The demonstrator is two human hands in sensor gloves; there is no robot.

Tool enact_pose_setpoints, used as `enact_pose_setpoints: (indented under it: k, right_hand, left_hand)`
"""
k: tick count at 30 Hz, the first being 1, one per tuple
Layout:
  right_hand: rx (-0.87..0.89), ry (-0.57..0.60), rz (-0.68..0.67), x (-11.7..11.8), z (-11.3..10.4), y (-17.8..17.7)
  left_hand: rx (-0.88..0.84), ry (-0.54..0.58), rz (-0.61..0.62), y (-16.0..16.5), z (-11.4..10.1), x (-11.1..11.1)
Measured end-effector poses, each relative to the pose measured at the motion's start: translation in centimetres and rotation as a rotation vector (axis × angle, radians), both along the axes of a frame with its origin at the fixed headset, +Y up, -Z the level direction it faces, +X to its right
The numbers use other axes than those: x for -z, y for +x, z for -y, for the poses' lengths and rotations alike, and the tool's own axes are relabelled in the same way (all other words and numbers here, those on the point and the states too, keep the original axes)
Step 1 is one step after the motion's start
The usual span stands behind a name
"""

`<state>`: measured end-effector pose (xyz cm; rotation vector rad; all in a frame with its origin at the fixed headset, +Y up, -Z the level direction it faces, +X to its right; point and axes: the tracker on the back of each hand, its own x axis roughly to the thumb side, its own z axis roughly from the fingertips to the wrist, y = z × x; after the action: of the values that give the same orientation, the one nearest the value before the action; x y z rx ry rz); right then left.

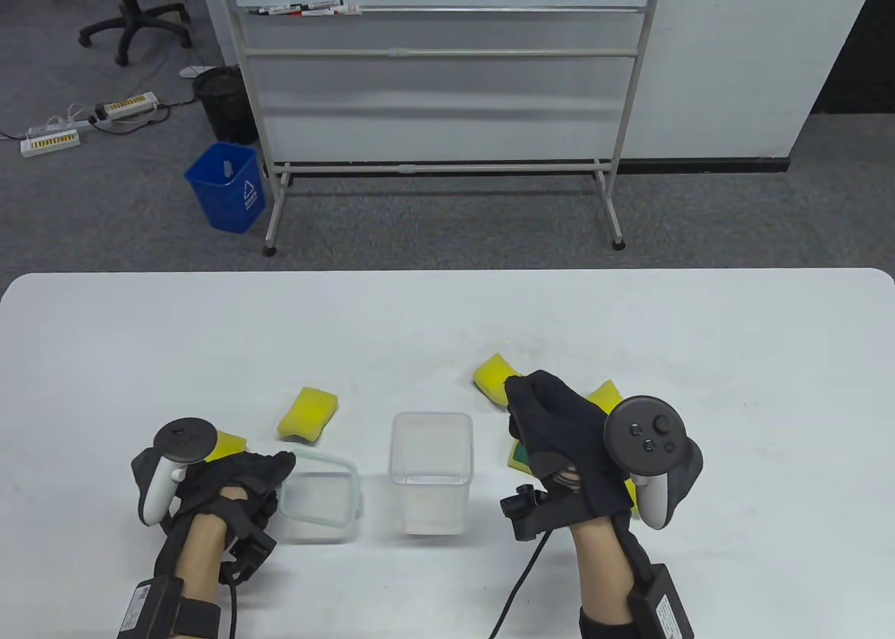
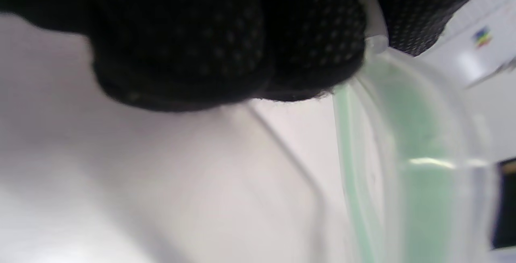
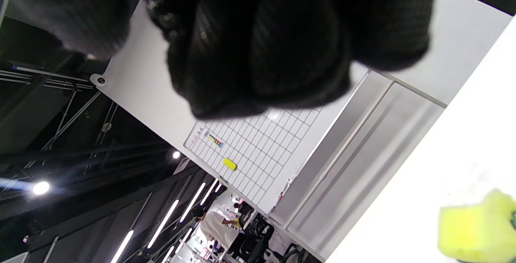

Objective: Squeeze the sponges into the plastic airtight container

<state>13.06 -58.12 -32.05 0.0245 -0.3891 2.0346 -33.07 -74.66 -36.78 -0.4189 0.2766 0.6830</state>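
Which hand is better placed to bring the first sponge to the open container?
The right hand. It hovers over the sponges beside the empty container. The left hand is occupied, touching the lid lying on the table.

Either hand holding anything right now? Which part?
The left hand grips the clear green-rimmed plastic lid by its left edge. The right hand hovers over yellow sponges, fingers curled; no hold visible.

office, whiteboard (image 1: 447,73), swivel chair (image 1: 133,17), carpet (image 1: 84,198)
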Motion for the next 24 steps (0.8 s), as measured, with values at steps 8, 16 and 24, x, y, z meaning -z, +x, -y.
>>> enact_pose_setpoints:
  k: [8,16,24]
  right_hand:
    - [-0.042,-0.007,-0.007,0.1,0.0,-0.4]
    - [-0.048,-0.014,-0.004,0.1,0.0,-0.4]
    - [-0.049,0.010,-0.023,-0.2,-0.3,-0.7]
  left_hand:
    - [0.460,0.000,0.030,2.1,-0.2,0.3]
    - [0.579,0.029,-0.010,2.4,-2.0,-0.3]
    - [0.639,0.314,-0.061,-2.1,-4.8,-1.5]
